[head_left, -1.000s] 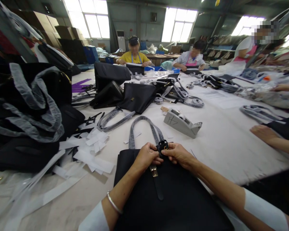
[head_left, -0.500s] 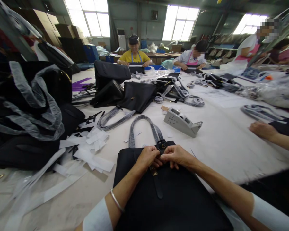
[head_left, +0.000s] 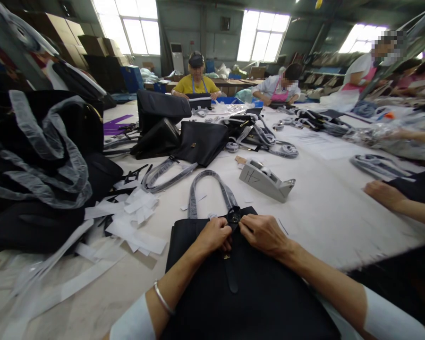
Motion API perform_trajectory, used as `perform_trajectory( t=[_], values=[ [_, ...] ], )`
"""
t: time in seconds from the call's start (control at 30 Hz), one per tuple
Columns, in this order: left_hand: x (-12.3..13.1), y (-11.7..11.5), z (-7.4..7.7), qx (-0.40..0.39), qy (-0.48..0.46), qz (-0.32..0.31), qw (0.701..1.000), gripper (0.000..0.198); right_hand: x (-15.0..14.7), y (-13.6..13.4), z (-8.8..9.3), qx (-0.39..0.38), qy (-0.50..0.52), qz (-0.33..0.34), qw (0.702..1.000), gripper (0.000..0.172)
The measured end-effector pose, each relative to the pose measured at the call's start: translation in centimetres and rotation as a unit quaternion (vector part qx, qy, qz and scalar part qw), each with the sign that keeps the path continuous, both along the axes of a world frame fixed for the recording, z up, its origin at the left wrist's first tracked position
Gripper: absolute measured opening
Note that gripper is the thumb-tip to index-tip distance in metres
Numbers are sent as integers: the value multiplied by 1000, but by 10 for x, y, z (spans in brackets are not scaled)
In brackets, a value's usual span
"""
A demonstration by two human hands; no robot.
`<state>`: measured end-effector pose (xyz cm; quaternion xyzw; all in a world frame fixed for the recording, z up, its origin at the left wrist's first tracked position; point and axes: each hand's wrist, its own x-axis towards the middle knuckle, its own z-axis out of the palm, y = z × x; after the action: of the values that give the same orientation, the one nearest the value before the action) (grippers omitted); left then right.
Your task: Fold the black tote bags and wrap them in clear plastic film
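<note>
A black handbag lies before me with its top edge turned away. One handle, wrapped in clear film, arches beyond that edge. At the top middle is a black strap with a small round metal piece. My left hand is closed at the strap's left side, fingers curled under. From the right, my right hand pinches the strap close to the metal piece. Fingertips hide part of what is gripped. Below my left fingers a gold clasp partly shows, above a hanging black tab.
Beyond the bag stands a grey tape dispenser. White paper strips lie to the left beside piled black bags. More black bags lie ahead. A co-worker's hand rests at right; other people work across the table.
My hands have moved slightly apart, the right one shifting right and turning more knuckles-up. The strap's round metal piece now shows between them. Another person's arm has appeared at far right.
</note>
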<state>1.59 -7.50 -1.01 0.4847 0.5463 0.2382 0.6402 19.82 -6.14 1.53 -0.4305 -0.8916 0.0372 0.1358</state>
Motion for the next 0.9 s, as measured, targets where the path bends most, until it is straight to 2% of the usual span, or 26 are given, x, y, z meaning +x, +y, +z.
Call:
perform_trajectory(
  t=[0.07,0.13,0.2,0.27,0.33,0.43,0.5,0.57,0.63,0.7,0.73,0.77,0.83,0.9],
  values=[
    [0,-2,1,23,13,-3,1000,4,-3,2,-1,29,9,-2,1000,31],
    [-1,-4,4,39,12,-7,999,4,-6,3,-1,19,46,-36,998,30],
    [-3,-5,8,44,1,-21,999,4,-6,5,-1,-29,94,-77,992,29],
    [-8,-7,12,24,-47,-30,998,3,-3,8,-1,-81,140,-86,983,30],
    [-12,-10,15,-30,-156,-13,987,9,3,11,1,-105,174,-25,979,28],
    [-12,-14,16,-107,-299,43,947,22,11,15,2,-85,187,86,975,24],
    [-9,-17,16,-90,-287,46,952,23,12,16,3,-76,191,85,975,23],
    [-6,-19,17,-33,-220,18,975,18,7,15,5,-100,207,30,973,22],
    [-4,-20,19,22,-152,-17,988,14,1,14,7,-157,232,-36,959,23],
    [-4,-21,21,41,-127,-25,991,14,-5,14,8,-242,265,-93,929,24],
    [-4,-22,21,38,-131,-20,990,14,-6,15,9,-295,286,-118,904,25],
    [-3,-22,21,32,-138,-11,990,16,-7,15,9,-350,312,-143,871,25],
    [2,-24,19,16,-146,2,989,20,-6,13,9,-462,371,-174,787,30],
    [8,-26,16,9,-132,-2,991,21,-4,7,8,-542,421,-174,706,38]
  ],
)
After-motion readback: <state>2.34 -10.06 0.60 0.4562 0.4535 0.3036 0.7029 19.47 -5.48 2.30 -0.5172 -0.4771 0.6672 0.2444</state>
